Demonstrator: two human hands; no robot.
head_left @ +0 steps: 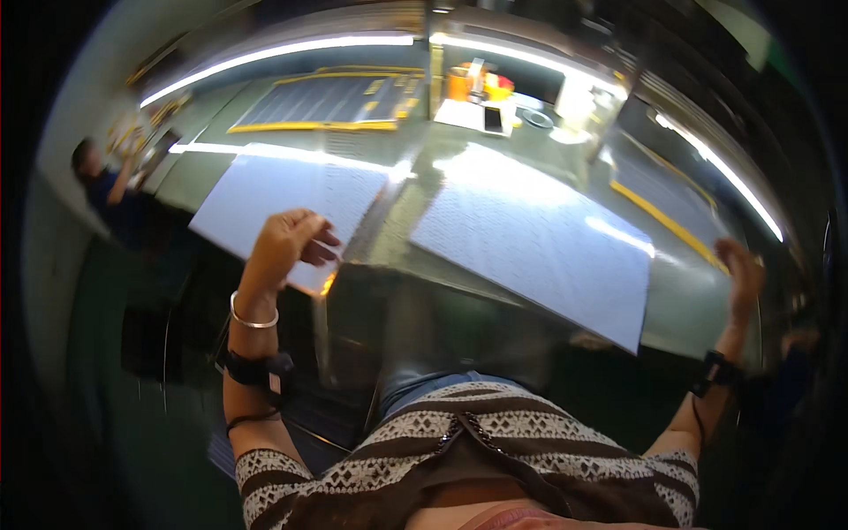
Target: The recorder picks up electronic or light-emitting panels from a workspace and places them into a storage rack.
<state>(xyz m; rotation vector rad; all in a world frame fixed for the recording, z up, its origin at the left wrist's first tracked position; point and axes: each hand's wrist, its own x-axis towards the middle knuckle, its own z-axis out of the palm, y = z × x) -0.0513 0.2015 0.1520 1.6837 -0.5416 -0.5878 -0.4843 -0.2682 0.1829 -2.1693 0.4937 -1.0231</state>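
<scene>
My left hand hangs over the near edge of a pale, dotted flat sheet on the left side of the bench. Its fingers are loosely bent with gaps between them, and I see nothing in them. A second pale dotted sheet lies to the right, its near corner jutting past the bench edge. Beyond that sheet's right side my right hand is raised with fingers extended, somewhat blurred and apparently holding nothing. It is apart from the sheet.
Yellow-edged grey panels lie at the back left and far right of the bench. A dark phone, a roll of tape and orange items stand at the back. Another person is at far left.
</scene>
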